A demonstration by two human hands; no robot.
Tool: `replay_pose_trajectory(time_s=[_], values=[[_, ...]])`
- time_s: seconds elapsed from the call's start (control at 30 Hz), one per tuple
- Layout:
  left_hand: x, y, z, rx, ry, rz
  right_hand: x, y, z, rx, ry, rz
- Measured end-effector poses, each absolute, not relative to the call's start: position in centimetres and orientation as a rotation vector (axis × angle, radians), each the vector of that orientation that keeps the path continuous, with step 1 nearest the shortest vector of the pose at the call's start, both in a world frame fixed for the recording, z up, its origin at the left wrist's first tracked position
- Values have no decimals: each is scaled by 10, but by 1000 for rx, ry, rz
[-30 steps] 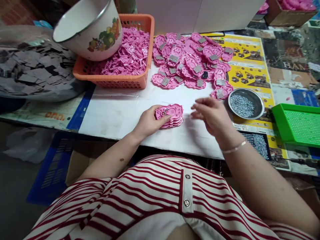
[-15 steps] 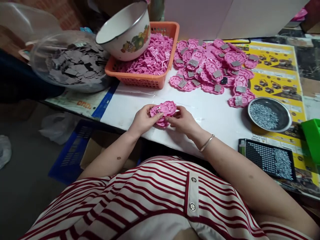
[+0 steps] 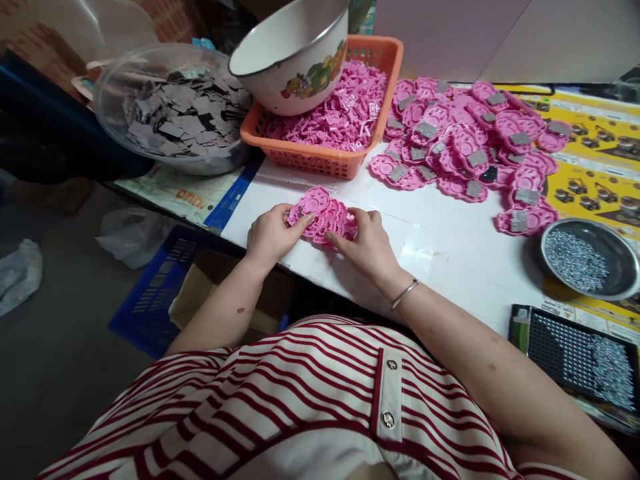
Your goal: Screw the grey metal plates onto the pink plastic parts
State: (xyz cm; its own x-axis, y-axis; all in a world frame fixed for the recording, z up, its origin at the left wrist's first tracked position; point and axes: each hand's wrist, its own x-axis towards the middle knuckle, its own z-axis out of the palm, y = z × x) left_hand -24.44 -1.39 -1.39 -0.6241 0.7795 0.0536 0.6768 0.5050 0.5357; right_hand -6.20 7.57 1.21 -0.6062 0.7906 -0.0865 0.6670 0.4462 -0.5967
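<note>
A clear bowl (image 3: 200, 164) of flat grey pieces stands at upper left. At upper centre, an orange basket (image 3: 315, 161) holds small pink parts, with an enamel basin (image 3: 280, 75) resting tilted on it. Below the basket, the left hand (image 3: 270, 237) grips the left end of a stack of pink pieces (image 3: 325, 217): thumb on the upper face, other fingers mostly hidden beneath.

The stack is at frame centre, over the near part of the white work surface (image 3: 450, 267); contact with that surface cannot be confirmed. Its layers are fanned and uneven. Judged by appearance, the pieces are light, stiff moulded plastic; smooth faces may slide on one another, and thin scalloped rims may chip. Hold by both ends, thumbs above, fingers below.

The right hand (image 3: 367, 243) closes on the right end, fingers curled, thumb at the near side. The work surface's front edge runs just below both hands; keep the stack behind it. Room for sideways movement extends right, bounded by a pile of pink casings (image 3: 467, 143) at upper right and a metal bowl (image 3: 623, 270) of small metal parts at far right.
</note>
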Motion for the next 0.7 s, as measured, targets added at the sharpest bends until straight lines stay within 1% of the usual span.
replay_pose_trajectory(time_s=[0.17, 0.3, 0.37, 0.43, 0.53, 0.6, 0.7], values=[[-250, -18, -6, 1278, 2661, 564, -68, 69, 15, -1267, -2476, 947], [-264, -21, -10, 1251, 2691, 525, -62, 73, 13, -1297, -2427, 927], [-269, -23, -14, 1244, 2702, 617, -57, 80, 11, -1373, -2376, 883], [-270, -25, -18, 1319, 2718, 809, -54, 89, 9, -1436, -2355, 857], [-262, -26, -24, 1645, 2572, 1107, -55, 102, 10, -1472, -2415, 863], [-250, -27, -27, 1899, 2369, 1156, -58, 109, 12, -1471, -2485, 857], [-229, -26, -30, 2158, 2180, 1083, -64, 114, 14, -1453, -2581, 824]])
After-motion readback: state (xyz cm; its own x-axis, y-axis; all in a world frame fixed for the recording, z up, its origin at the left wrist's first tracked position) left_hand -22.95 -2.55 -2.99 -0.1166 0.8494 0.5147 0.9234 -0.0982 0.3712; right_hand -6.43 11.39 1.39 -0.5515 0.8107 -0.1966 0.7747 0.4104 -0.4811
